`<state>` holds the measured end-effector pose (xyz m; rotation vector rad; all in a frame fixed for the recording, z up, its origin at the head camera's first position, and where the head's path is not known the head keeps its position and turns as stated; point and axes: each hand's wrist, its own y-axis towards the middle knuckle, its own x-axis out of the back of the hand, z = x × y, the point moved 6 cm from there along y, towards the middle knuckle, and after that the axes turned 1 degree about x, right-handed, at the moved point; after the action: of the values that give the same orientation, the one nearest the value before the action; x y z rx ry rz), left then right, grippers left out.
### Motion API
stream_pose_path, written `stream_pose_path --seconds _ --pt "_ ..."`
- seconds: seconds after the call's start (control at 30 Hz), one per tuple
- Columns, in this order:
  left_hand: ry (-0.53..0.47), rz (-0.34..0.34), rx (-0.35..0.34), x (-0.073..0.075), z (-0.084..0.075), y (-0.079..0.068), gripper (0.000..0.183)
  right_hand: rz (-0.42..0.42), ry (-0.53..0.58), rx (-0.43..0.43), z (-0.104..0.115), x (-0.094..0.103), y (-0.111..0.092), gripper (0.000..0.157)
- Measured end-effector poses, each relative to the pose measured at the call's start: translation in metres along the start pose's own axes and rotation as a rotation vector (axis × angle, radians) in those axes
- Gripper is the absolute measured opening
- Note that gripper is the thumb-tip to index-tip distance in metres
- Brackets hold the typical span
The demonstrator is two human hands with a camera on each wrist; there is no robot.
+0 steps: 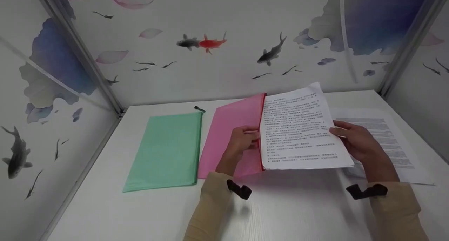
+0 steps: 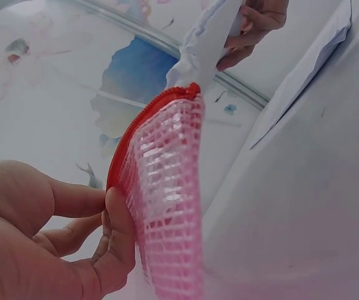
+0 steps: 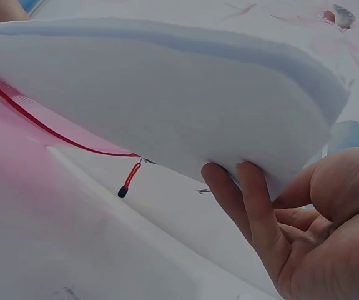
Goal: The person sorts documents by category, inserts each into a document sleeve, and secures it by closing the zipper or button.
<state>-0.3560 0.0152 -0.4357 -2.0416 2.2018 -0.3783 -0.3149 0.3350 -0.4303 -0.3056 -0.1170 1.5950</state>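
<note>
A pink mesh zipper pouch (image 1: 229,128) with a red zipper edge is raised off the table, its opening facing right. My left hand (image 1: 242,142) pinches that red edge between thumb and fingers, as the left wrist view (image 2: 60,231) also shows. A stack of printed paper sheets (image 1: 298,132) stands partly in the mouth of the pouch. At the stack's right edge, my right hand (image 1: 357,139) grips the sheets, thumb on one face and fingers on the other. The zipper pull (image 3: 129,180) dangles below the pouch in the right wrist view. How deep the sheets reach inside is hidden.
A green zipper pouch (image 1: 165,151) lies flat on the white table (image 1: 140,216) at left, its black-tipped pull (image 1: 199,109) at the top corner. More printed sheets (image 1: 389,142) lie at right, partly behind my right hand. Patterned walls (image 1: 228,69) enclose the table's back and sides.
</note>
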Motion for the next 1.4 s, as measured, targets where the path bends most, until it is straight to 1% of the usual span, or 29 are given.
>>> stream_pose_path --seconds 0.23,0.43,0.53,0.73,0.93,1.1,1.2,1.4 --pt "0.011 0.012 0.01 -0.001 0.001 0.001 0.022 -0.021 0.021 -0.007 -0.002 0.001 0.001 0.085" --pt "0.001 0.043 -0.019 -0.001 0.0 0.0 0.025 -0.041 -0.01 -0.01 -0.002 0.0 0.002 0.086" --pt "0.013 0.043 -0.019 0.0 -0.001 0.0 0.025 -0.053 -0.028 -0.008 -0.001 -0.001 0.001 0.086" --pt "0.012 0.036 0.002 0.0 0.001 0.0 0.024 -0.08 -0.035 -0.003 0.0 -0.002 0.001 0.084" --pt "0.02 0.048 0.004 -0.001 0.003 0.001 0.023 -0.087 -0.001 0.031 0.001 -0.005 0.0 0.08" --pt "0.02 0.057 -0.008 0.0 0.003 0.0 0.023 -0.098 0.021 0.04 0.002 -0.007 0.0 0.077" --pt "0.015 0.056 -0.013 0.0 0.002 0.0 0.023 -0.101 0.005 0.043 0.003 -0.008 -0.001 0.078" --pt "0.018 0.033 -0.016 0.0 0.001 0.0 0.024 -0.088 -0.024 0.057 0.003 -0.012 -0.001 0.078"
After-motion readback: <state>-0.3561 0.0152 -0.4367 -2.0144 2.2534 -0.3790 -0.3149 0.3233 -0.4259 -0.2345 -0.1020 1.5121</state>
